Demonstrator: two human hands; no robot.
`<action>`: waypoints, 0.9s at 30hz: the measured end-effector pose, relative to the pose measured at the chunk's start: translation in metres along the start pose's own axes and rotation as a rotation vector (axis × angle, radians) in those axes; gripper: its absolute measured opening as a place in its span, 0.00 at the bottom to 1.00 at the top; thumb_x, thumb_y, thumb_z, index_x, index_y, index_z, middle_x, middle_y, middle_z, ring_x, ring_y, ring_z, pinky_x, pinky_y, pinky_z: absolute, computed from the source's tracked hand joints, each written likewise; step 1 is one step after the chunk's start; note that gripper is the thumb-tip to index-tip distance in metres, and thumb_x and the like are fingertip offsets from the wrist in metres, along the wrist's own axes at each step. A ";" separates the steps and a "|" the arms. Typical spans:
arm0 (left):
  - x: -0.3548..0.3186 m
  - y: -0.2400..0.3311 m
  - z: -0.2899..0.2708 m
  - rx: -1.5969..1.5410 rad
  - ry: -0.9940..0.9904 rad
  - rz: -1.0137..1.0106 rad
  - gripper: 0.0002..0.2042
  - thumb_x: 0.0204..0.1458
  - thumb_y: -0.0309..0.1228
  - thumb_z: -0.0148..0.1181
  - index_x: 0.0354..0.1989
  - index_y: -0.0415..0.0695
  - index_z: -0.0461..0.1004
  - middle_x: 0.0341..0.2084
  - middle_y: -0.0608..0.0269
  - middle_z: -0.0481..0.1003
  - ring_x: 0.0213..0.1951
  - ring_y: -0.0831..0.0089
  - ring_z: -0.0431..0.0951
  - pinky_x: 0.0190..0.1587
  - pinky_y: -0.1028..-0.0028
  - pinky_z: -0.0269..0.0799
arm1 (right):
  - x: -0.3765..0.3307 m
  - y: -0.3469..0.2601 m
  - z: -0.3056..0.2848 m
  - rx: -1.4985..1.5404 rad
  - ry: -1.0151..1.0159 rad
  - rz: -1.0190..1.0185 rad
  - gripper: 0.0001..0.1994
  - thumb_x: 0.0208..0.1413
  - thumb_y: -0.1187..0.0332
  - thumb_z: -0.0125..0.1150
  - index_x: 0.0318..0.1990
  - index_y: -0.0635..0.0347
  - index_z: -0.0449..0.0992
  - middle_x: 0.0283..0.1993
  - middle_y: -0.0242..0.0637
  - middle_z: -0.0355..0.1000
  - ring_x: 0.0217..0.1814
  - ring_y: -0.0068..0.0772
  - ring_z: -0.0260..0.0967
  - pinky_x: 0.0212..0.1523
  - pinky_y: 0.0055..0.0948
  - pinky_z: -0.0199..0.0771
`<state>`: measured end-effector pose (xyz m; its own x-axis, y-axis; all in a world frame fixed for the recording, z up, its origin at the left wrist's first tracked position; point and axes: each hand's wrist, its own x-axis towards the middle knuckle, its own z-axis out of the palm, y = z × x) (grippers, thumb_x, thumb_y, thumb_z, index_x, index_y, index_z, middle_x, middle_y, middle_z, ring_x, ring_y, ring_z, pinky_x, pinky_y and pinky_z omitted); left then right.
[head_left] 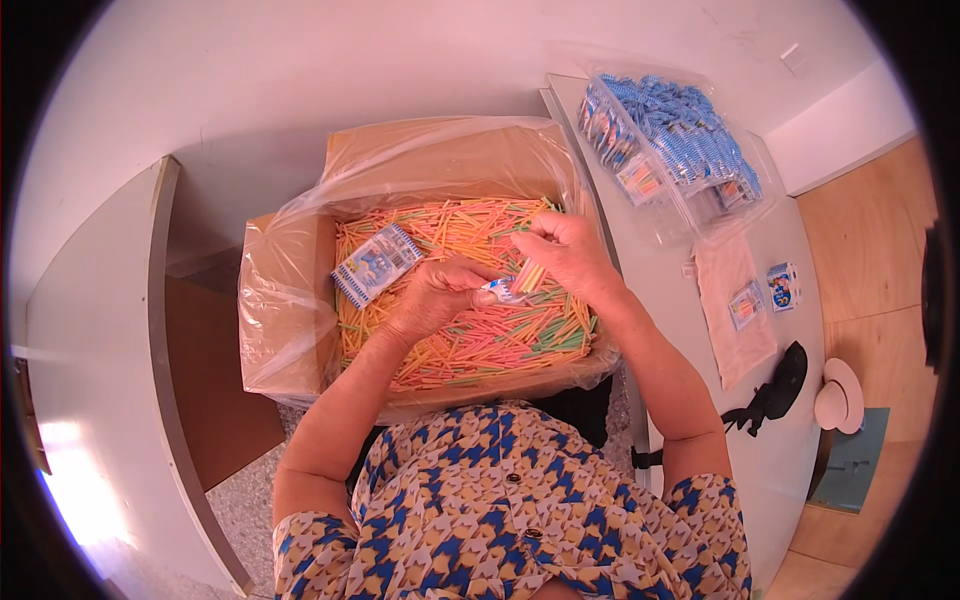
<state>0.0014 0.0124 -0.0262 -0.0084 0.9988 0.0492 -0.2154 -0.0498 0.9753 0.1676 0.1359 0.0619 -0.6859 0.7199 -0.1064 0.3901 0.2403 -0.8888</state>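
Note:
Over a cardboard carton (292, 310) lined with clear plastic, my left hand (447, 292) pinches a small blue-and-white plastic packet (500, 290). My right hand (572, 255) is closed on a small bundle of thin pastel sticks (529, 276), whose lower ends are at the packet's mouth. How far they reach inside is hidden. Beneath both hands, loose sticks (470, 357) in pink, yellow, orange and green cover the carton's inside. Left of my left hand, flat blue-and-white packets (376, 265) lie on top of the sticks.
To the right, a table (665, 330) bears a clear plastic bin (690, 215) heaped with blue packets, a pink cloth (722, 300) with a packet on it, a small blue box (783, 286) and a black item (782, 385). A pale panel (105, 330) stands at the left.

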 end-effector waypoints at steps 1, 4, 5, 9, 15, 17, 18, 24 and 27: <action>0.000 0.000 0.000 -0.001 0.001 0.001 0.07 0.49 0.24 0.66 0.37 0.43 0.82 0.40 0.62 0.79 0.38 0.77 0.77 0.40 0.78 0.75 | -0.001 -0.002 0.003 -0.104 0.049 -0.084 0.13 0.53 0.65 0.62 0.23 0.66 0.72 0.17 0.33 0.66 0.18 0.20 0.61 0.21 0.27 0.60; -0.001 0.001 0.000 0.004 -0.010 -0.016 0.07 0.49 0.24 0.66 0.37 0.43 0.82 0.37 0.63 0.79 0.37 0.79 0.76 0.37 0.79 0.73 | -0.006 -0.014 0.012 -0.263 0.120 -0.254 0.12 0.53 0.68 0.62 0.23 0.66 0.69 0.17 0.40 0.65 0.17 0.25 0.61 0.21 0.30 0.61; 0.000 0.001 0.000 0.039 -0.006 -0.007 0.07 0.49 0.24 0.66 0.37 0.43 0.82 0.35 0.64 0.79 0.36 0.80 0.75 0.37 0.79 0.72 | -0.007 -0.016 0.013 -0.317 0.143 -0.340 0.12 0.52 0.69 0.62 0.23 0.66 0.68 0.17 0.43 0.64 0.17 0.28 0.61 0.21 0.32 0.61; 0.000 -0.002 -0.003 0.082 0.016 -0.027 0.06 0.49 0.24 0.66 0.36 0.42 0.82 0.31 0.67 0.79 0.34 0.82 0.73 0.36 0.80 0.71 | -0.002 -0.015 0.012 -0.297 0.155 -0.400 0.12 0.52 0.72 0.64 0.24 0.66 0.67 0.17 0.35 0.59 0.20 0.21 0.55 0.21 0.27 0.59; -0.003 0.001 -0.003 0.048 0.035 -0.055 0.06 0.49 0.24 0.66 0.36 0.42 0.82 0.32 0.68 0.79 0.34 0.82 0.73 0.38 0.79 0.71 | -0.005 -0.024 0.017 -0.359 0.134 -0.446 0.14 0.52 0.68 0.63 0.22 0.64 0.66 0.15 0.42 0.63 0.16 0.38 0.63 0.20 0.34 0.62; -0.004 0.007 -0.003 0.016 0.041 -0.088 0.05 0.50 0.25 0.65 0.35 0.42 0.82 0.33 0.68 0.79 0.35 0.83 0.73 0.38 0.79 0.71 | -0.006 -0.023 0.022 -0.509 0.177 -0.451 0.16 0.52 0.63 0.64 0.22 0.63 0.67 0.15 0.41 0.64 0.16 0.38 0.64 0.20 0.34 0.63; -0.005 0.009 -0.003 -0.016 0.047 -0.120 0.05 0.51 0.25 0.65 0.35 0.42 0.82 0.33 0.69 0.79 0.35 0.83 0.73 0.39 0.79 0.71 | -0.007 -0.024 0.023 -0.506 0.175 -0.454 0.16 0.52 0.63 0.64 0.22 0.63 0.67 0.15 0.41 0.64 0.16 0.38 0.64 0.20 0.34 0.63; -0.001 0.000 -0.001 -0.258 0.086 -0.122 0.05 0.53 0.26 0.64 0.36 0.40 0.81 0.33 0.70 0.78 0.35 0.83 0.72 0.39 0.79 0.70 | -0.011 -0.018 0.008 -0.101 0.077 -0.423 0.19 0.49 0.52 0.67 0.30 0.61 0.73 0.18 0.38 0.68 0.21 0.36 0.67 0.23 0.31 0.66; 0.008 -0.017 0.000 -0.096 0.090 0.019 0.05 0.55 0.25 0.60 0.35 0.38 0.81 0.30 0.72 0.76 0.33 0.83 0.71 0.36 0.79 0.68 | -0.031 -0.020 0.001 -0.295 0.131 -0.444 0.13 0.52 0.64 0.66 0.37 0.63 0.72 0.34 0.38 0.71 0.32 0.27 0.69 0.31 0.30 0.67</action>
<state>0.0055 0.0208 -0.0427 -0.0996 0.9941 0.0435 -0.3064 -0.0722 0.9491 0.1803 0.1079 0.0821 -0.7492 0.5778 0.3238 0.2485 0.6984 -0.6712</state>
